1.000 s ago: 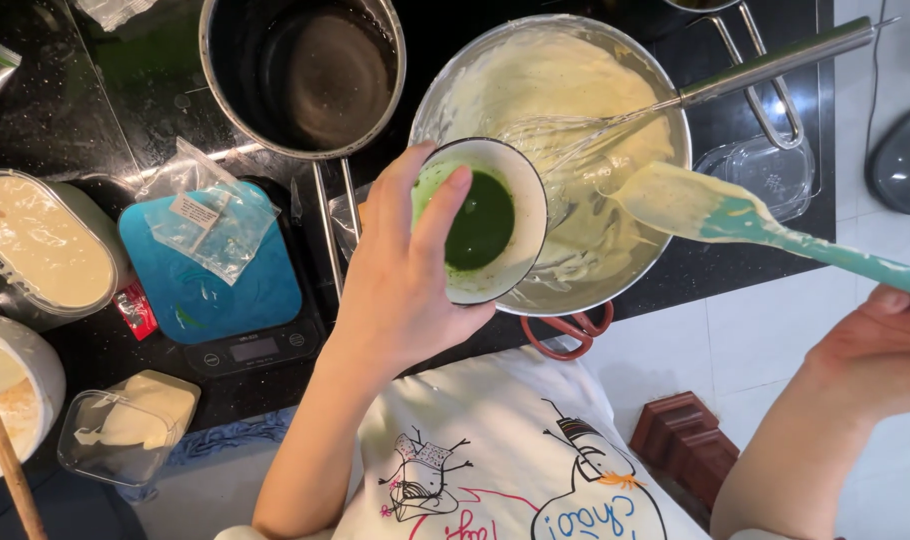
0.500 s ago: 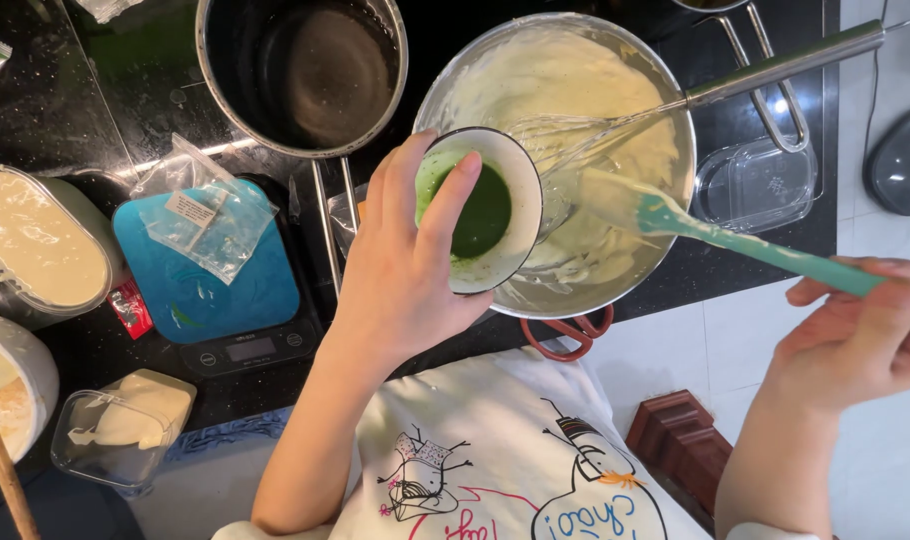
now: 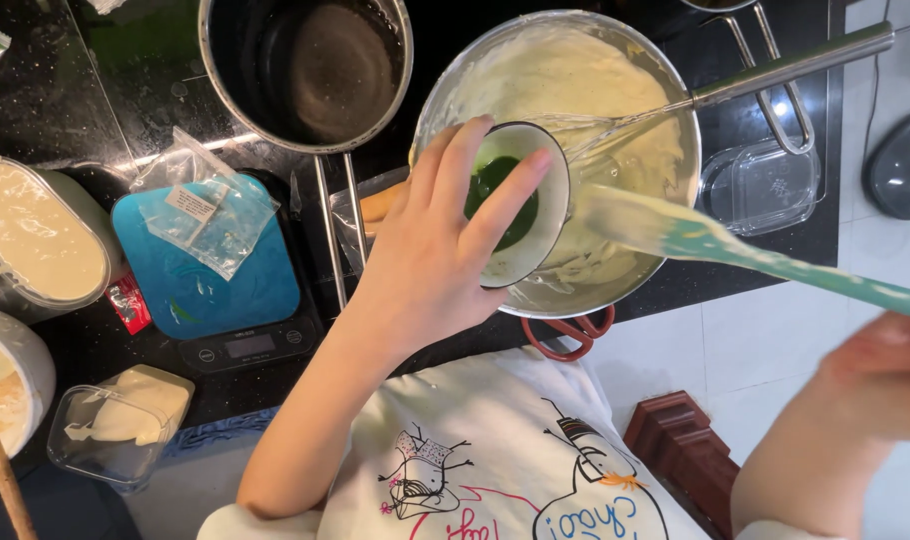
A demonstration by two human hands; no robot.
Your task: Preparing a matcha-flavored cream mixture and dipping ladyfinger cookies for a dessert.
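My left hand (image 3: 430, 265) grips a small white bowl (image 3: 535, 250) of dark green liquid, tilted over a large steel mixing bowl (image 3: 455, 85) of pale cream batter. A metal whisk (image 3: 775, 65) rests in the batter with its handle pointing right. My right hand (image 3: 875, 385), blurred at the right edge, holds a teal silicone spatula (image 3: 755, 260) coated with batter; its blade sits beside the small bowl, over the batter.
An empty dark saucepan (image 3: 310, 70) stands at top. A blue kitchen scale (image 3: 205, 290) carries a clear plastic bag. Left: an oval tub of cream (image 3: 35, 245), a white bowl with a wooden stick (image 3: 5, 400), a clear butter box (image 3: 125, 420). A glass dish (image 3: 765, 185) sits right.
The spatula swung in over the bowl and now lies beside the small bowl's rim. My right hand moved and blurs. My left hand keeps the small bowl tilted.
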